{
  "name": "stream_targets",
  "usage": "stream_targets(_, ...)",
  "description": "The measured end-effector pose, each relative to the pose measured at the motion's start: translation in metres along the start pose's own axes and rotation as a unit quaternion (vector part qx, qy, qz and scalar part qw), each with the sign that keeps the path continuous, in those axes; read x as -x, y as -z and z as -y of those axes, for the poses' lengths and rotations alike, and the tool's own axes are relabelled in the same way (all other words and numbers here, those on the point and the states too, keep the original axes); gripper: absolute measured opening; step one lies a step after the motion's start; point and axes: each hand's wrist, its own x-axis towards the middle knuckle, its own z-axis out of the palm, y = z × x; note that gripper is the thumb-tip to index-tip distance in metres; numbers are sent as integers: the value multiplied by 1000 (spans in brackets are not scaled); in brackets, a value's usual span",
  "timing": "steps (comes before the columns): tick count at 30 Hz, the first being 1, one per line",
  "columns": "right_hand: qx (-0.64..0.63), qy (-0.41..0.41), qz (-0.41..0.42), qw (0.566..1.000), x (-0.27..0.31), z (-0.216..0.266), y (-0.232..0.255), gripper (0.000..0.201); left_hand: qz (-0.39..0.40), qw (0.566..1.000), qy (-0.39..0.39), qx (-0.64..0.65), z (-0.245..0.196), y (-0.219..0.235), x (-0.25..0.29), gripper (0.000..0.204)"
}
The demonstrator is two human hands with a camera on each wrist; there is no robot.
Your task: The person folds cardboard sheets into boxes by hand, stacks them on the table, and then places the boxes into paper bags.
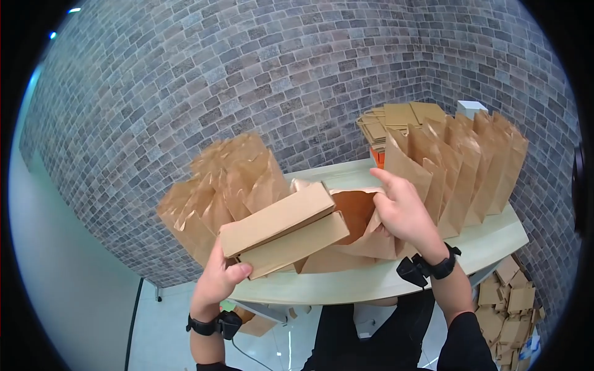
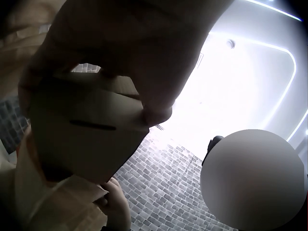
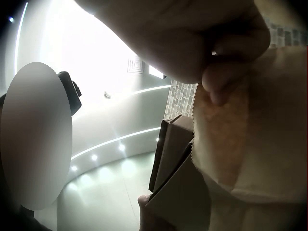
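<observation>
Two long, slim cardboard boxes, an upper box (image 1: 278,217) and a lower box (image 1: 297,246), are gripped at one end by my left hand (image 1: 215,278). Its thumb lies on the lower box. Their far ends reach to the mouth of an open brown paper bag (image 1: 337,262). My right hand (image 1: 405,210) pinches the bag's rim on the right side, index finger extended. The right wrist view shows the right fingers on the zigzag-edged paper bag (image 3: 269,144), with the boxes (image 3: 173,147) beside its mouth. In the left wrist view, a box end (image 2: 86,144) has a dark slot.
Several standing paper bags (image 1: 232,179) are at the left of the table (image 1: 396,285), and a row of bags (image 1: 458,167) stands at the right. Behind that row are stacked flat cardboard pieces (image 1: 405,114) and a white box (image 1: 471,108). A cardboard pile (image 1: 507,303) lies on the floor.
</observation>
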Motion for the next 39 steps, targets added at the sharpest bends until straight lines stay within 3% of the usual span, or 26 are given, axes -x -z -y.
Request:
stream_targets(3,-20,-13,-5,1000,-1,4,-3,53,-9,999,8,-53,-11,3,9,82)
stream_targets(5,-16,-10,2,1000,-1,6,-3,52,55,982,-86,-158,-13,11,15,82)
stream_targets(7,-12,-7,9,1000,-1,6,-3,52,74,981,-76,-159,-14,13,17,83)
stream_targets(10,-3,0,14,1000,2,4,-6,52,129,968,-36,-213,-17,10,14,81)
stream_targets(12,-9,7,46,999,7,6,-10,50,89,985,123,-86,-16,-6,3,78)
stream_targets(13,-9,5,52,999,6,6,-13,50,85,984,129,-84,-11,-12,-6,78)
stream_targets(15,-29,-8,64,997,1,6,-16,48,24,993,31,-109,-2,-24,-29,74)
stream_targets(16,-46,-18,56,997,-4,8,-16,47,18,994,40,-101,-7,-32,-35,74)
stream_targets(18,-66,-31,42,996,-30,-9,-11,45,-39,992,-27,-113,-19,-44,-40,75)
stream_targets(21,-47,-66,49,996,-64,-29,13,42,-41,995,-59,-71,-15,-41,-33,68)
stream_targets(23,-32,-65,41,997,-66,-35,30,40,-20,992,-63,-108,8,-29,-19,61)
stream_targets(26,61,-106,42,992,-49,-24,46,35,-20,999,25,-13,74,-33,11,63)
stream_targets(27,64,-111,44,991,-50,-29,50,35,-18,998,57,-9,93,-46,18,64)
stream_targets(29,129,-165,82,974,-56,-35,60,28,-5,999,19,-32,106,-105,20,63)
stream_targets(31,160,-192,94,964,-66,-25,59,25,-89,981,-94,-143,114,-161,9,62)
stream_targets(32,186,-200,122,954,-74,-24,60,24,-91,982,-92,-135,113,-179,1,62)
stream_targets(34,217,-185,161,945,-88,-27,64,24,-211,966,-126,-84,109,-203,-16,49)
stream_targets(38,253,-202,169,931,-112,-11,69,23,-177,979,-89,-55,111,-179,-53,26)
stream_targets(39,233,-164,131,949,-114,-11,78,23,-206,960,-165,-96,102,-165,-60,18)
